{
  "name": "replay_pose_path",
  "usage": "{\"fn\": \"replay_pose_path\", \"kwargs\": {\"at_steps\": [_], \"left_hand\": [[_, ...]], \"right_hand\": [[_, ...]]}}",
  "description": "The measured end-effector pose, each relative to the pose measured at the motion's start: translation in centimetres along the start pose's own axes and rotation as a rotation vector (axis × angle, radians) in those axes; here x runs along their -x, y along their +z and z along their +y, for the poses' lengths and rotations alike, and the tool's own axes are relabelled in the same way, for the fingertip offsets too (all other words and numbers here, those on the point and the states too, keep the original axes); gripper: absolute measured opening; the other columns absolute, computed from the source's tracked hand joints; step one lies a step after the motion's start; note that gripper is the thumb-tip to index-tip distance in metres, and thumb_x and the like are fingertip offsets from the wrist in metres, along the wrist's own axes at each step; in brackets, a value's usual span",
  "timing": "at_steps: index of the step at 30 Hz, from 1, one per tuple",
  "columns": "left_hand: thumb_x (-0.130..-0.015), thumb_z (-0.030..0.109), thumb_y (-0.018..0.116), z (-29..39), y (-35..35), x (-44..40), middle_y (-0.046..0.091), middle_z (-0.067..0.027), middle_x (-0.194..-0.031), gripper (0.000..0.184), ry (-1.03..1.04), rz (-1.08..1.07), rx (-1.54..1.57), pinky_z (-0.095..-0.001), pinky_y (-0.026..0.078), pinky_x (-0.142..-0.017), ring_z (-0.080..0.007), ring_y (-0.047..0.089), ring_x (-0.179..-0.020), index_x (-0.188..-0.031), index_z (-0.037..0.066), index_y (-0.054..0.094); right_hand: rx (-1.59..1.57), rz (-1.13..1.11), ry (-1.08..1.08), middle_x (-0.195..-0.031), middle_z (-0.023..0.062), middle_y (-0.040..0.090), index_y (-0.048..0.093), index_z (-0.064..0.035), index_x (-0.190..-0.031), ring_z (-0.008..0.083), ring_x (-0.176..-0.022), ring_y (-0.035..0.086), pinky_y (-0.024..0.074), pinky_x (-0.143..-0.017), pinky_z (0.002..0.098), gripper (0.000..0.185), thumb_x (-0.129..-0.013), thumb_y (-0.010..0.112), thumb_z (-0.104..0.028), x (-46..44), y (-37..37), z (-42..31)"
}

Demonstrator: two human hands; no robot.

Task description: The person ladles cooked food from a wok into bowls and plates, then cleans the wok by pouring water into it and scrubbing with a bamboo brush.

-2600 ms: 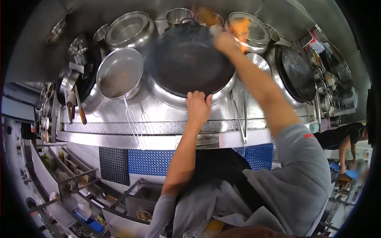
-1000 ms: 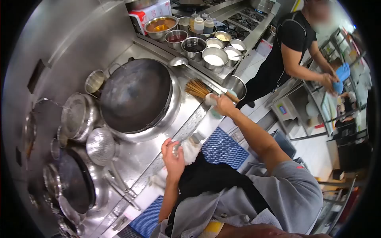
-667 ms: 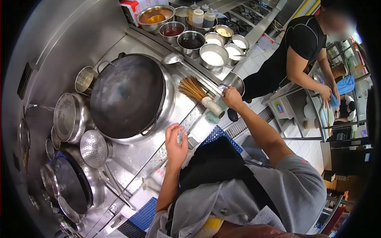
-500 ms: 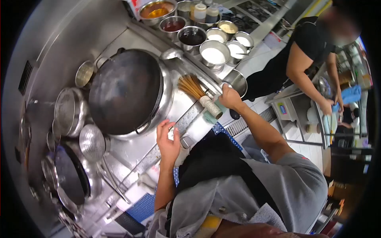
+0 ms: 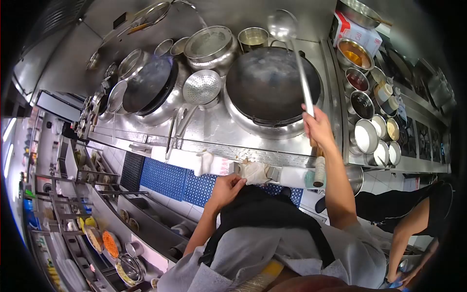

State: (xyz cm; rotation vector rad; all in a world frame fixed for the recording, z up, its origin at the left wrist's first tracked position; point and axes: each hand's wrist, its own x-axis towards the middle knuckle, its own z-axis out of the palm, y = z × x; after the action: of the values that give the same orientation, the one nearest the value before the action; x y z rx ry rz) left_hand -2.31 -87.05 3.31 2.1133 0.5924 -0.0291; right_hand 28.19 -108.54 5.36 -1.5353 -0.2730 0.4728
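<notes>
My right hand (image 5: 318,127) is wrapped round the handle of a long ladle (image 5: 302,73), whose bowl is raised over the back right rim of a large dark wok (image 5: 272,85). My left hand (image 5: 227,189) is at the counter's front edge, fingers closed at a whitish cloth (image 5: 255,173); the exact grip is partly hidden. Below my right hand, the brush (image 5: 319,171) lies with its wrapped handle toward me and its bristles mostly hidden.
Left of the wok are a perforated strainer (image 5: 202,87), a lidded pot (image 5: 209,45) and a second wok (image 5: 148,85). Bowls of sauces and white powder (image 5: 366,136) stand at the right. A person in black (image 5: 413,214) is at the lower right.
The view has swung left. My right hand has lifted the ladle from the right ledge over the wok. My left hand has closed and moved down to the cloth at the edge.
</notes>
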Motion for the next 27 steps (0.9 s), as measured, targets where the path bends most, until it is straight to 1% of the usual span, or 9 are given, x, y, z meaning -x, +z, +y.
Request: {"fn": "replay_pose_path", "kwargs": {"at_steps": [2,5,8,11,14,17,19,21,27], "left_hand": [[-0.095,0.028,0.071,-2.1,-2.3,1.2,0.064,-0.0087,-0.063,0.032,-0.142,-0.079,-0.098,-0.0329,0.047,-0.056,-0.0137,0.057,-0.057,-0.086,-0.003,0.070],[-0.092,0.038,0.070,-13.9,-2.7,2.2,0.069,-0.0197,-0.073,0.040,-0.138,-0.014,-0.206,-0.0437,0.051,-0.063,-0.0333,0.068,-0.068,-0.085,-0.002,0.071],[-0.091,0.038,0.068,-26.2,-2.5,4.9,0.070,-0.0221,-0.079,0.039,-0.250,0.077,-0.246,-0.0487,0.053,-0.069,-0.0414,0.069,-0.077,-0.083,0.000,0.072],[-0.089,0.041,0.067,-33.8,-2.9,10.5,0.073,-0.0222,-0.088,0.039,-0.338,0.036,-0.353,-0.0494,0.054,-0.073,-0.0394,0.071,-0.084,-0.084,0.003,0.074],[-0.086,0.041,0.068,-46.6,-0.2,16.8,0.074,-0.0187,-0.092,0.036,-0.605,-0.150,-0.379,-0.0492,0.055,-0.072,-0.0360,0.071,-0.088,-0.090,0.006,0.074],[-0.086,0.040,0.069,-48.1,0.2,20.4,0.074,-0.0179,-0.092,0.033,-0.727,-0.206,-0.410,-0.0493,0.055,-0.071,-0.0359,0.071,-0.087,-0.091,0.007,0.074],[-0.086,0.039,0.070,-48.5,0.2,20.7,0.074,-0.0173,-0.093,0.032,-0.746,-0.220,-0.408,-0.0494,0.055,-0.070,-0.0358,0.071,-0.085,-0.092,0.008,0.074],[-0.085,0.038,0.071,-48.7,0.2,19.4,0.074,-0.0168,-0.093,0.030,-0.722,-0.226,-0.406,-0.0495,0.055,-0.069,-0.0358,0.071,-0.084,-0.092,0.009,0.074],[-0.085,0.034,0.073,-50.7,-1.7,12.1,0.074,-0.0151,-0.093,0.026,-0.410,-0.194,-0.514,-0.0498,0.054,-0.066,-0.0356,0.071,-0.081,-0.095,0.010,0.074]], "right_hand": [[0.095,-0.126,-0.090,-0.065,0.0006,0.052,0.052,0.0000,-0.137,0.0093,-0.047,0.050,0.0400,-0.040,0.0278,0.043,-0.096,0.061,-0.009,-2.8,4.0,-2.6],[0.050,-0.168,-0.125,-0.063,0.0011,0.051,0.052,-0.0008,-0.138,0.0090,-0.046,0.048,0.0395,-0.038,0.0289,0.048,-0.092,0.062,-0.004,-8.7,11.0,-3.6],[0.529,-0.111,-0.233,-0.077,0.0161,0.068,0.057,0.0003,-0.129,0.0346,-0.066,0.066,0.0548,-0.065,0.0431,0.043,-0.087,0.062,-0.009,-16.0,18.0,-3.6],[0.774,0.183,-0.578,-0.085,0.0209,0.071,0.056,0.0044,-0.125,0.0445,-0.082,0.067,0.0543,-0.081,0.0446,0.041,-0.086,0.061,-0.010,-24.0,24.7,1.2],[0.864,0.078,-0.439,-0.081,0.0202,0.068,0.054,0.0078,-0.129,0.0371,-0.069,0.067,0.0556,-0.067,0.0434,0.046,-0.088,0.062,-0.009,-26.2,28.3,0.2],[0.170,-0.284,0.083,-0.077,0.0102,0.061,0.061,0.0017,-0.097,0.0152,-0.057,0.058,0.0496,-0.049,0.0337,0.011,-0.090,0.060,-0.006,-27.7,29.8,-0.9],[-0.127,-0.253,0.161,-0.077,0.0080,0.060,0.058,-0.0013,-0.085,0.0136,-0.056,0.056,0.0457,-0.046,0.0306,0.008,-0.092,0.059,-0.005,-26.9,30.6,-1.1],[-0.442,-0.286,0.257,-0.074,0.0089,0.060,0.057,-0.0002,-0.083,0.0138,-0.053,0.055,0.0436,-0.043,0.0314,0.010,-0.093,0.059,-0.004,-24.7,30.5,-3.5],[-0.659,-0.328,0.349,-0.083,0.0089,0.060,0.055,-0.0035,-0.091,0.0086,-0.058,0.050,0.0391,-0.044,0.0258,0.005,-0.095,0.057,-0.005,-15.9,29.7,-6.5]]}}
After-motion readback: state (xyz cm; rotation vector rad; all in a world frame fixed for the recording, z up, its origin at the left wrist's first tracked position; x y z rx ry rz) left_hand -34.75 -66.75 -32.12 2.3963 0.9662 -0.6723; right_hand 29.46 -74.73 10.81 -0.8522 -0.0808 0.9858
